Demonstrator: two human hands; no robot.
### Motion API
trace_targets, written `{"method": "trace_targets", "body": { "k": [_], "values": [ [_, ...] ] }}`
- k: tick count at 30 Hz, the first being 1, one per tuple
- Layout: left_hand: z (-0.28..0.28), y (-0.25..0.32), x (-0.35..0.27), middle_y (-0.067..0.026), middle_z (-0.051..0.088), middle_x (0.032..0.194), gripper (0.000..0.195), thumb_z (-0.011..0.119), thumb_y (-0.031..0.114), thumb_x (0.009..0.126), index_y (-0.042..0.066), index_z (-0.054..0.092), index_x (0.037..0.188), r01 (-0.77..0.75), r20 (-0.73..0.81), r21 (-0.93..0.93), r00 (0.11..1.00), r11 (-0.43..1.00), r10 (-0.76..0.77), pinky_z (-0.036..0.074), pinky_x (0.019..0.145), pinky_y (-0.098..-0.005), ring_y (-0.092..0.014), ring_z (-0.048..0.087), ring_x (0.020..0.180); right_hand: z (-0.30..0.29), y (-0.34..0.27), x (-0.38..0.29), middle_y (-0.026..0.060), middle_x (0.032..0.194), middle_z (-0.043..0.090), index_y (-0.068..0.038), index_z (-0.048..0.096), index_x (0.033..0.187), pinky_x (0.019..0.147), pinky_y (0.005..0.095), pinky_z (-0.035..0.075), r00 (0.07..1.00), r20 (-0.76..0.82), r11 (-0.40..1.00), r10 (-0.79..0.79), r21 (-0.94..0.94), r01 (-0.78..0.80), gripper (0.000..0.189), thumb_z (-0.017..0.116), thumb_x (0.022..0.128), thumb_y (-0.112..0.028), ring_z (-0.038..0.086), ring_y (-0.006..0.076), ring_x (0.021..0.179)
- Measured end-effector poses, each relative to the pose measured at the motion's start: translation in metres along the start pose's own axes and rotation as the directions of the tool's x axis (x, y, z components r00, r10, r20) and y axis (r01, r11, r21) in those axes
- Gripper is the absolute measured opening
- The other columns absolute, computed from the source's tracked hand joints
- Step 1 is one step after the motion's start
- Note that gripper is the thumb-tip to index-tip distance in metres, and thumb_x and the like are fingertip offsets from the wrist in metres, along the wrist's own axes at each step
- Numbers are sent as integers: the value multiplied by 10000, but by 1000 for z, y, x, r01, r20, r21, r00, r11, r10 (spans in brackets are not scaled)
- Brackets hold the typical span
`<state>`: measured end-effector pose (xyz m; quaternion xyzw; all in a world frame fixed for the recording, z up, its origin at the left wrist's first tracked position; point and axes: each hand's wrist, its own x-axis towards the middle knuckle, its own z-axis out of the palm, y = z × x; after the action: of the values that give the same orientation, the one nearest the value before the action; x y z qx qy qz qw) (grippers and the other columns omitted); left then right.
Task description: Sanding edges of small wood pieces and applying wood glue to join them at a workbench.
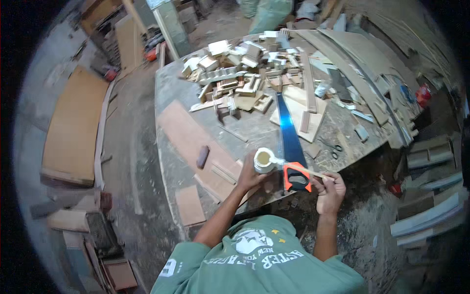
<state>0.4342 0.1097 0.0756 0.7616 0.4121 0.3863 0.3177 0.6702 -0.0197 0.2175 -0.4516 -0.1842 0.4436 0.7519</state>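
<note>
My left hand (250, 175) grips a small white glue pot (264, 160) with a pale yellowish content, tilted above the table's near part. Between the fingers of my right hand (331, 191) is a thin wooden stick (314, 172); its far end, coated in white, reaches the pot's rim. Below the stick lies a handsaw with an orange and black handle (287, 176), its blue blade (289, 128) pointing away from me. Left of the pot, a dark oblong block (202, 157) rests on a long reddish plywood board (194, 137).
Many small wooden box pieces (235, 73) are heaped at the back of the worktable (169, 84). Scissors (335, 150) lie near the right edge. Long curved boards (345, 70) cover the right side. A square plywood piece (190, 205) sits at the near left corner.
</note>
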Motion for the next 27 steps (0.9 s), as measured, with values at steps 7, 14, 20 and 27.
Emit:
{"method": "trace_targets", "body": {
  "k": [7,14,20,27],
  "values": [
    [-31,21,-41,-230,429,1335,883,823,207,656,-31,359,1368,51,-125,276,992,960,-17,311,1088,-464,-400,394,1266,-5,29,-15,149,943,659,-27,569,926,792,338,606,926,188,887,327,276,-369,113,619,841,28,686,237,859],
    [-91,-22,-148,-158,601,877,363,728,220,783,6,535,1002,759,-532,61,574,648,-623,486,717,-424,-314,607,812,31,65,-43,84,1050,627,-22,529,1253,804,335,574,656,489,702,574,118,-702,361,585,897,-5,657,182,907],
    [-117,-32,-138,-212,698,888,493,787,393,675,6,651,948,925,-356,45,368,377,-859,540,769,-434,-377,677,871,57,91,-52,53,1037,609,1,539,1245,779,361,534,554,487,641,675,-14,-768,355,554,890,-9,607,153,830],
    [-116,-48,-150,-211,695,804,396,771,336,651,4,679,845,908,-421,24,389,418,-819,547,743,-434,-369,686,815,68,106,-50,53,941,595,4,556,1201,752,351,529,570,465,689,677,-131,-712,328,537,876,-30,593,157,767]
  ]
}}
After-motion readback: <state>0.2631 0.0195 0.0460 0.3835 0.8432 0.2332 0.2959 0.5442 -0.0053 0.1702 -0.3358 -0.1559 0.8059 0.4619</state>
